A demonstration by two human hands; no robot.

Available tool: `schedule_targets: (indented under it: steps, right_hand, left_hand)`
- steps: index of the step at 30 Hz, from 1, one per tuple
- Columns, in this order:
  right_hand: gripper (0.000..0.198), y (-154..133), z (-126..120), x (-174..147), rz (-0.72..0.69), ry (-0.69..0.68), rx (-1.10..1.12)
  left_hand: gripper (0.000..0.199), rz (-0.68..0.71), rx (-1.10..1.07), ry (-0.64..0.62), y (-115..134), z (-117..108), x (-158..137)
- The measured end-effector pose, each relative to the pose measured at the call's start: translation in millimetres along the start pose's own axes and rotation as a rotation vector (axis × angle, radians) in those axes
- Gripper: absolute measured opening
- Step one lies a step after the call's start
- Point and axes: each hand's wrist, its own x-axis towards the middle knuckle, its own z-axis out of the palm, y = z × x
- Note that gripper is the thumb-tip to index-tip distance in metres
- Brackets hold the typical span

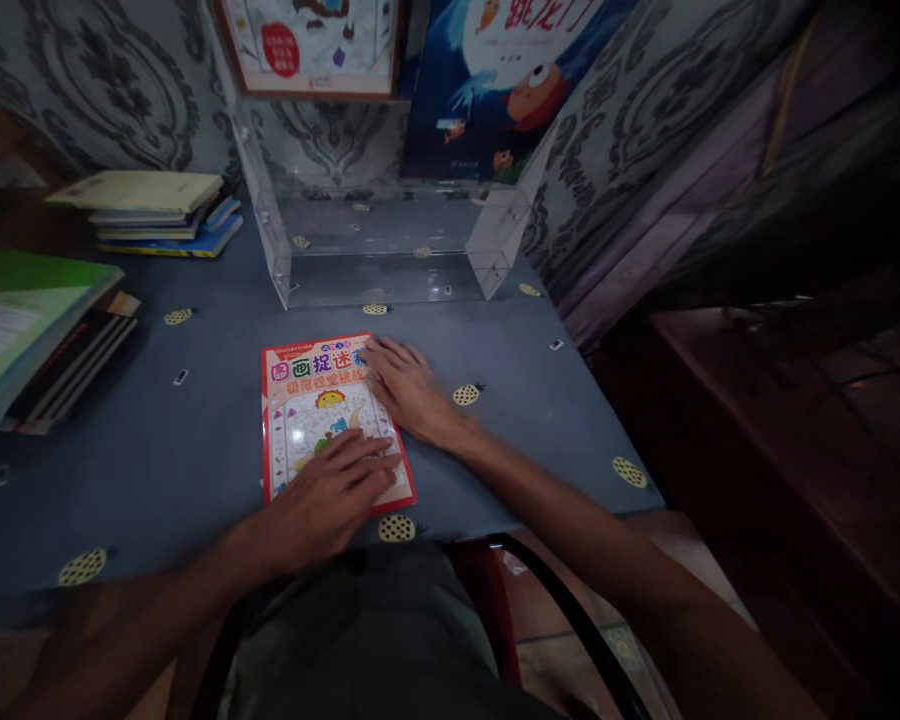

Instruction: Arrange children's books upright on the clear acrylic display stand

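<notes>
A picture book (300,420) with a red border and colourful Chinese lettering lies closed on the blue-grey tablecloth, cover up. My left hand (337,490) rests flat over its lower part, fingers stretched toward the right edge. Along the upper right edge lies my right hand (401,385), fingers extended onto the cover and hiding the end of the title. Neither hand is gripping anything. Part of the cover drawing is covered by my left hand.
Behind the book stands a clear acrylic rack (379,275), holding a blue fish picture book (480,110) and a framed-looking book (322,50) on its upper level. Book stacks lie at left: one with a cream top (146,190), another with a green top (37,290). The table's right edge (607,395) slopes beside a dark reddish surface (780,420).
</notes>
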Motion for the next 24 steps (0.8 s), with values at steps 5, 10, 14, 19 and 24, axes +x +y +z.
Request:
schedule_targets:
  steps: [5,10,14,19,24]
  right_hand:
    - [0.049,-33,4,-40,0.033,-0.023,-0.102]
    - [0.051,-40,15,-59,0.006,0.006,0.001]
    - [0.051,-35,20,-60,0.004,0.025,0.142]
    - [0.049,-35,21,-59,0.009,0.038,0.201]
    - [0.059,-41,13,-57,0.118,0.034,0.346]
  left_hand:
    - [0.031,-0.547,0.166,0.298,-20,-7,-26]
    - [0.050,-0.826,0.004,0.333,-30,-13,-46]
    - [0.052,-0.932,-0.401,0.520,-26,-22,-38]
    - [0.048,-1.250,-1.109,0.854,-16,-30,-10]
    - [0.043,-1.398,-1.597,0.782,-11,-33,14]
